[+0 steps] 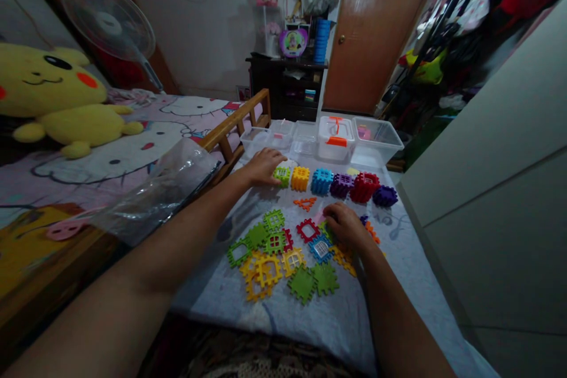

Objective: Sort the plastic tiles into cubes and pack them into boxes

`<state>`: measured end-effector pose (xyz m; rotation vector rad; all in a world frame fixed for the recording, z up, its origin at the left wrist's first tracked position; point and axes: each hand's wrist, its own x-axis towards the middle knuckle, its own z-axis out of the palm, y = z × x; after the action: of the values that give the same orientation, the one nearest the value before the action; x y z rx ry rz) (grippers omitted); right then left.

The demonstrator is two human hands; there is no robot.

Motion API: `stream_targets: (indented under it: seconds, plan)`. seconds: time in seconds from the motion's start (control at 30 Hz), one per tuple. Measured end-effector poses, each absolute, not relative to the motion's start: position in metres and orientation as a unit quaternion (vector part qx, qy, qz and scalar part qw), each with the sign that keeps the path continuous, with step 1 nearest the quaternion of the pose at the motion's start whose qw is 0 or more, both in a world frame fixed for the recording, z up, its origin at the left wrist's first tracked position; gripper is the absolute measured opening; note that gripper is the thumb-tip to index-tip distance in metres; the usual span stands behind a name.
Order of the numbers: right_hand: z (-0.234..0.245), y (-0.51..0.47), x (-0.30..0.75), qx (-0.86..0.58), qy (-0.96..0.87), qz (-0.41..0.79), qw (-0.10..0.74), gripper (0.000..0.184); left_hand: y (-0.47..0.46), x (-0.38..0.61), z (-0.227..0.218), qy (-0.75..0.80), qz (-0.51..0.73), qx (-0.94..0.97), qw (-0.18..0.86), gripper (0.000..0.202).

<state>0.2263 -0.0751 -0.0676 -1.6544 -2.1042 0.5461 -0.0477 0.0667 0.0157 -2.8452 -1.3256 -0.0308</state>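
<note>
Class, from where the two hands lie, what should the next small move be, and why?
Probably the right hand should pinch up one of the scattered flat plastic tiles it rests on, since the left hand touches the green plastic lattice cube ending the row of cubes.

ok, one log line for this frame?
left hand: touching green cube, end of cube row | right hand: on loose flat tiles | grip: unclear both | behind: clear bins

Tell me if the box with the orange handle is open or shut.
Shut: the box has its lid seated on top, with the orange handle lying flat and an orange clasp across the front edge.
</note>
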Motion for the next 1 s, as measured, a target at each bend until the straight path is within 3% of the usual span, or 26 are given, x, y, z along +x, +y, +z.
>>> stream_targets:
  seconds: [0.27, 0.43, 0.8, 1.0]
  plan:
    - [-0.067, -0.076, 0.225, -0.597, -0.76, 0.178, 0.184, 0.022, -0.042, -0.095, 0.007, -0.401, -0.066, -0.904, -0.134, 0.053]
    - [-0.068, -0.075, 0.225, -0.599, -0.763, 0.164, 0.182, 0.021, -0.079, -0.107, -0.015, -0.453, -0.014, -0.872, -0.184, 0.062]
    - [-0.071, -0.074, 0.226, -0.59, -0.764, 0.172, 0.197, 0.02, -0.075, -0.095, -0.021, -0.52, -0.009, -0.844, -0.13, 0.063]
    - [-0.071, -0.074, 0.227, -0.592, -0.764, 0.176, 0.19, 0.019, -0.058, -0.094, -0.031, -0.529, -0.072, -0.835, -0.136, 0.071]
